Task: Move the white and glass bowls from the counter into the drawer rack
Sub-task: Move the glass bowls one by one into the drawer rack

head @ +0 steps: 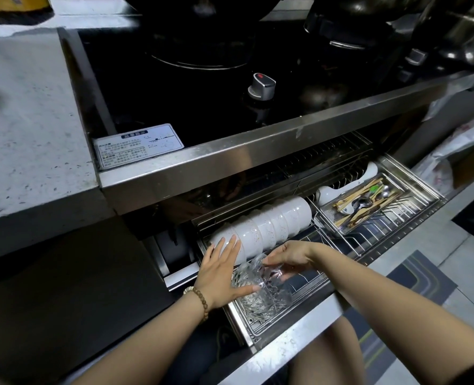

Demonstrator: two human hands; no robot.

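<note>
Below the stove's steel front edge we see the drawer rack (349,245) pulled out, its rear half lost in shadow under the cooktop. Our left hand (220,269) lies flat with fingers spread wide, the fingertips touching the nearest of the white bowls (269,223), which lie on their sides in a nested row across the rack's left section; how many there are we cannot count exactly, since each hides most of the next. Our right hand (290,257) curls its fingers over the rim of the glass bowls (261,290), holding them at the rack's front left corner, just in front of the white row. The cut glass is so clear and reflective that we cannot tell where one bowl ends and another begins. A beaded bracelet (199,300) circles the left wrist. To the right, a metal tray of utensils (369,202) sits in the rack, its contents tangled and hard to sort out. The speckled table (27,129) at left is cut off by the frame.
</note>
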